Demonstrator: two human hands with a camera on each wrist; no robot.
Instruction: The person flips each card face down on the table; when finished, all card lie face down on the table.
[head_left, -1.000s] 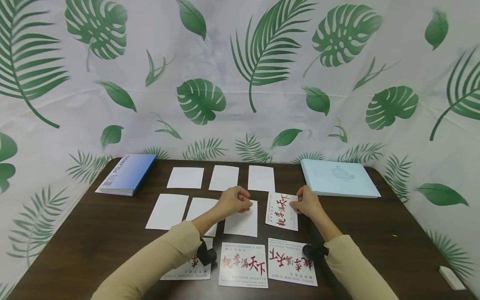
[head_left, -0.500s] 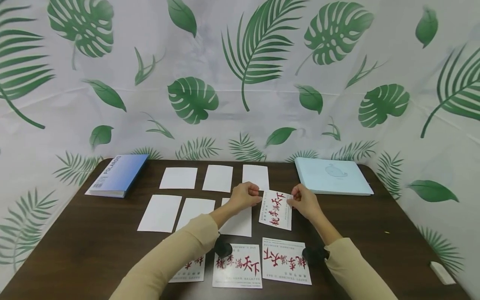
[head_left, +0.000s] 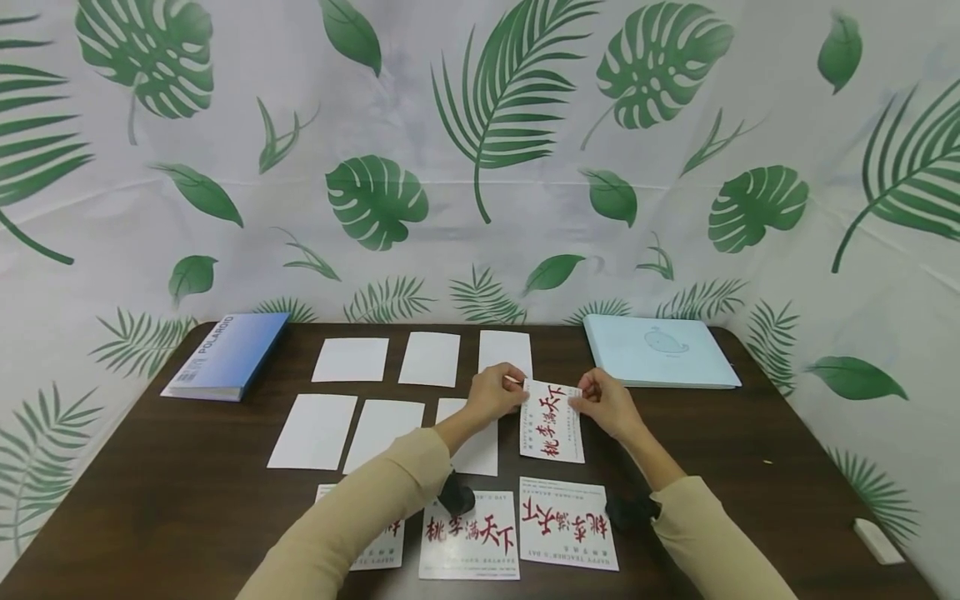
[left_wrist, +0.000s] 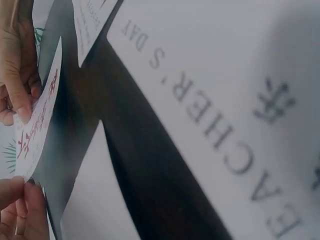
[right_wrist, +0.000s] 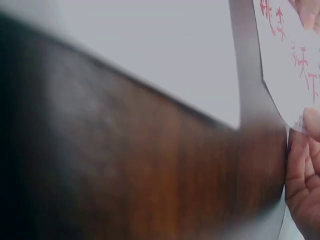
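A white greeting card (head_left: 552,437) with red Chinese characters is between the two hands, its upper edge a little raised toward them. My left hand (head_left: 497,395) pinches its upper left corner, and my right hand (head_left: 609,407) pinches the upper right side. The left wrist view shows the card (left_wrist: 40,120) from the side with fingers at both ends. Thumb and fingers also hold the card (right_wrist: 287,60) in the right wrist view. Blank white cards, such as one (head_left: 477,446) partly behind my left forearm, lie to the left.
Several blank cards (head_left: 350,360) form two rows. Nearer, printed cards (head_left: 568,525) make a front row, one partly covered by my left sleeve. A blue POLAROID album (head_left: 228,354) lies back left, a pale blue whale album (head_left: 660,354) back right, and a white block (head_left: 877,542) at the right edge.
My left hand has moved right, from above a blank card to the printed card's corner, and now pinches it. My right hand keeps its hold. The head view has shifted slightly.
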